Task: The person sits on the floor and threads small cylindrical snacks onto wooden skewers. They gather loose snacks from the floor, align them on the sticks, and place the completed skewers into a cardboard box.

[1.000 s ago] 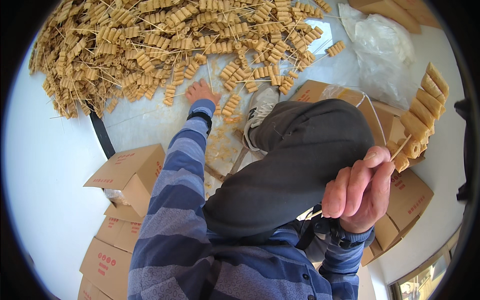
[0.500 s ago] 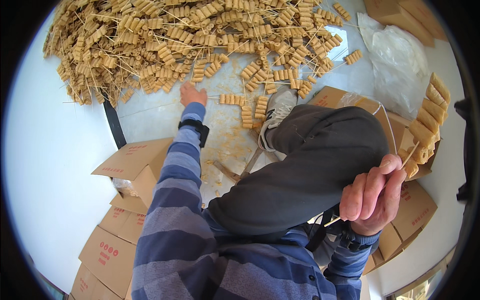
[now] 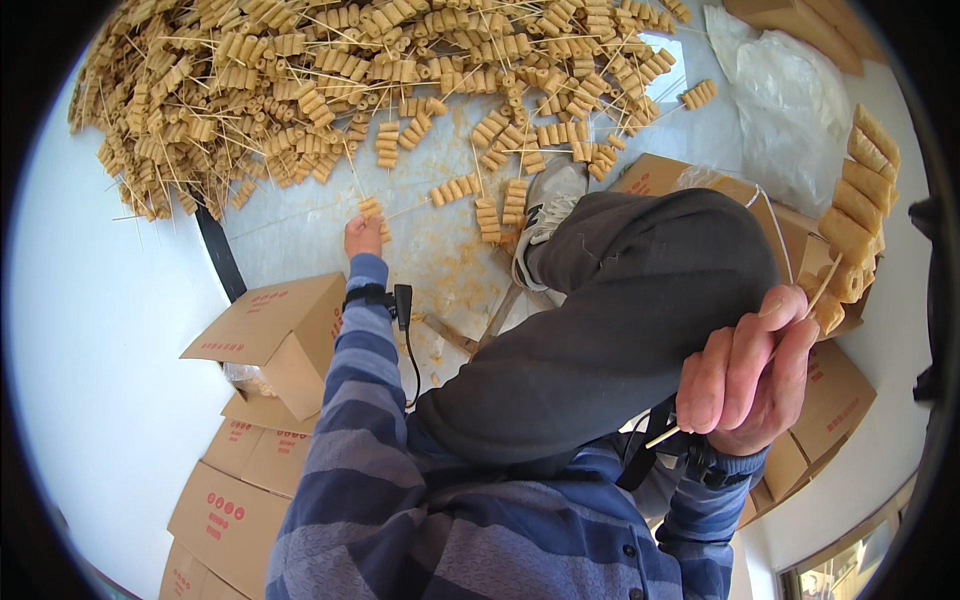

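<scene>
My right hand (image 3: 745, 380), raised at the right, is closed on the thin sticks of skewered tan rolls (image 3: 855, 215); the rolls rise above the fingertips and a stick end sticks out below the palm. It looks like more than one skewer, side by side. Out over the floor, my left hand (image 3: 362, 237) is closed on a skewer of rolls (image 3: 371, 208), partly hidden behind the fingers, its stick pointing away from me. Beyond it spreads a big heap of the same skewers (image 3: 300, 90). Several loose ones (image 3: 455, 190) lie between the heap and my shoe.
Cardboard boxes stand at the left, one with raised flaps (image 3: 270, 320), and more boxes (image 3: 835, 400) are at the right. A clear plastic bag (image 3: 795, 110) lies at the far right. My bent leg (image 3: 620, 320) crosses the middle, near wooden legs (image 3: 497, 318) on the crumb-strewn floor.
My left hand has come back toward me from the heap's edge with a skewer of rolls now in it. The right hand stays in nearly the same place, holding its skewers.
</scene>
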Available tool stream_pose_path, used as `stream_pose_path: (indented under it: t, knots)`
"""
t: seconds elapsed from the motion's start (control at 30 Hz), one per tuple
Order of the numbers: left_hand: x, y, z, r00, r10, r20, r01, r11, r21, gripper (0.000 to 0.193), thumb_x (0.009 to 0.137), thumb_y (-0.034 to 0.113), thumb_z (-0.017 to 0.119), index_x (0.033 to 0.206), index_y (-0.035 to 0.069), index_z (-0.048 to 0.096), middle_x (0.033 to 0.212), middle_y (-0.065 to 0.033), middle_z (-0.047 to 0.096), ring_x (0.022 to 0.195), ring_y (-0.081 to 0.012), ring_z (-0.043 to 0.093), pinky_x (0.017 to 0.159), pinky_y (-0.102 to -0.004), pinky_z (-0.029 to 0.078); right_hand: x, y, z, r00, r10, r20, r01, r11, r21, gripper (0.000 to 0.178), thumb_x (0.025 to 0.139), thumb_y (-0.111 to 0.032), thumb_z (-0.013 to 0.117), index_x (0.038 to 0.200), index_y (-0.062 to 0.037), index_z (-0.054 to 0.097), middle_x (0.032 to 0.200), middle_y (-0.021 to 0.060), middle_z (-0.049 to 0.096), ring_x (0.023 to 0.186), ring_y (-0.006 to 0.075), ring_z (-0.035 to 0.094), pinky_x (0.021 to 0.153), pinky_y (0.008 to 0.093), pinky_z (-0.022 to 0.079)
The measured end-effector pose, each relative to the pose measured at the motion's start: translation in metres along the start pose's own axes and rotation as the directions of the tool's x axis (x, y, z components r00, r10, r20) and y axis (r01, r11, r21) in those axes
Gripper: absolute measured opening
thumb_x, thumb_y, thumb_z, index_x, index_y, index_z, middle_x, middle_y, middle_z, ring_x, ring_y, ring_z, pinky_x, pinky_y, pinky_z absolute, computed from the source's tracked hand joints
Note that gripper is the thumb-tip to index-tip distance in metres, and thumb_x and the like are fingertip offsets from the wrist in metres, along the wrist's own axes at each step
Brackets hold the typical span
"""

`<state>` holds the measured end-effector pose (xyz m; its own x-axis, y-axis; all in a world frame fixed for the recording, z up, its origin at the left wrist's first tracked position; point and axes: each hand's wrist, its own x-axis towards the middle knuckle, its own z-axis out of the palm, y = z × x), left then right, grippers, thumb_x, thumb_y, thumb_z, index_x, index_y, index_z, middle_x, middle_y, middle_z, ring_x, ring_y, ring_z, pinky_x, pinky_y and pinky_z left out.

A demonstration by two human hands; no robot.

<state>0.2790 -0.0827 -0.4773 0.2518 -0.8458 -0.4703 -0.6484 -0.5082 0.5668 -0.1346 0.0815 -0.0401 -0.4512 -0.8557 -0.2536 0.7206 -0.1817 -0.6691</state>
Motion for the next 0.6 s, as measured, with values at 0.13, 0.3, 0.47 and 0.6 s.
stream_pose_path:
  t: [0.13, 0.3, 0.47, 0.6]
  knots:
    - [-0.039, 0.013, -0.032, 0.999, -0.046, -0.006, 0.044, 0.975, -0.22, 0.03, 0.089, 0.014, 0.072, 0.111, -0.003, 0.061, 0.101, -0.0103, 0.069, 0.088, -0.019, 0.069, 0.077, -0.0303, 0.056, -0.001, -0.001, 0.0, 1.0, -0.008, -0.012, 0.008, 0.999, -0.035, 0.047, 0.112, -0.032, 0.019, 0.123, 0.006, 0.045, 0.052, 0.012, 0.053, 0.044, 0.0309, 0.057, 0.044, 0.0406, 0.055]
    - [-0.099, 0.048, 0.01, 0.885, -0.099, 0.455, 0.413, 0.618, -0.669, 0.024, 0.095, 0.01, 0.066, 0.112, -0.004, 0.059, 0.105, -0.0119, 0.067, 0.094, -0.0209, 0.067, 0.084, -0.0378, 0.059, -0.001, 0.0, 0.0, 1.0, -0.012, 0.011, 0.012, 1.0, -0.004, 0.047, 0.112, -0.032, 0.019, 0.124, 0.0053, 0.045, 0.053, 0.0114, 0.054, 0.047, 0.0301, 0.059, 0.045, 0.0398, 0.055]
    - [-0.091, 0.067, 0.086, 0.865, -0.099, 0.491, 0.465, 0.523, -0.714, 0.023, 0.096, 0.013, 0.066, 0.109, -0.004, 0.059, 0.104, -0.0146, 0.065, 0.095, -0.0251, 0.067, 0.09, -0.0413, 0.06, -0.006, -0.004, -0.004, 1.0, -0.011, -0.014, 0.011, 1.0, -0.023, 0.047, 0.112, -0.032, 0.02, 0.125, 0.0051, 0.045, 0.055, 0.0111, 0.056, 0.049, 0.0299, 0.062, 0.046, 0.039, 0.056]
    - [-0.091, 0.076, 0.09, 0.722, -0.359, 0.592, 0.609, 0.736, -0.296, 0.03, 0.092, 0.017, 0.072, 0.111, -0.002, 0.059, 0.104, -0.0166, 0.063, 0.098, -0.0284, 0.066, 0.094, -0.0427, 0.058, -0.007, -0.005, -0.007, 1.0, -0.011, -0.019, 0.011, 1.0, -0.03, 0.048, 0.112, -0.033, 0.02, 0.126, 0.006, 0.044, 0.055, 0.0116, 0.056, 0.048, 0.0304, 0.061, 0.047, 0.0389, 0.056]
